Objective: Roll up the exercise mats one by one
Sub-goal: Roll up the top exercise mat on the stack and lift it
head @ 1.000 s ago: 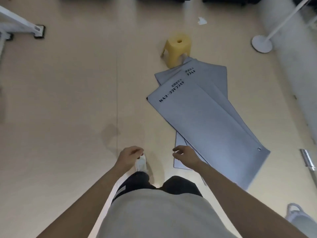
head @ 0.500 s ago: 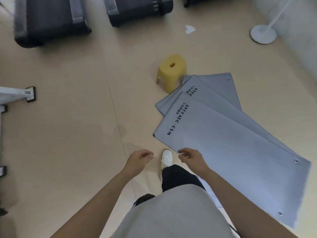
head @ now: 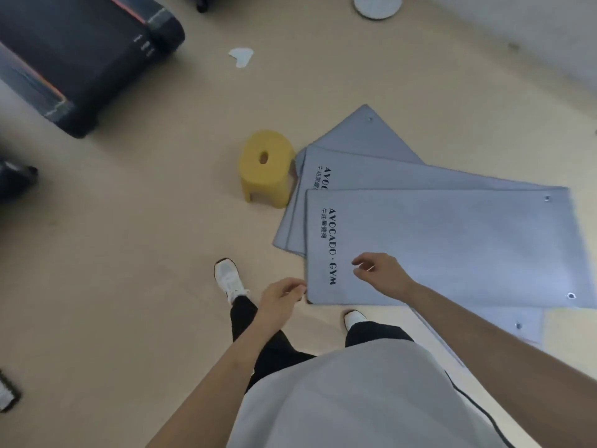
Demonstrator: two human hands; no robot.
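Loosely curled, both empty: left hand (head: 281, 299) beside the 7 o'clock corner of the top exercise mat (head: 452, 247), right hand (head: 384, 273) over it — yellow stool (head: 266, 166) at its 11 o'clock.

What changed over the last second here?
The person has stepped closer to the mats. The right hand has moved out over the printed end of the top mat, the left hand beside its near corner. Neither holds anything. The mats still lie flat, fanned beside the yellow stool.
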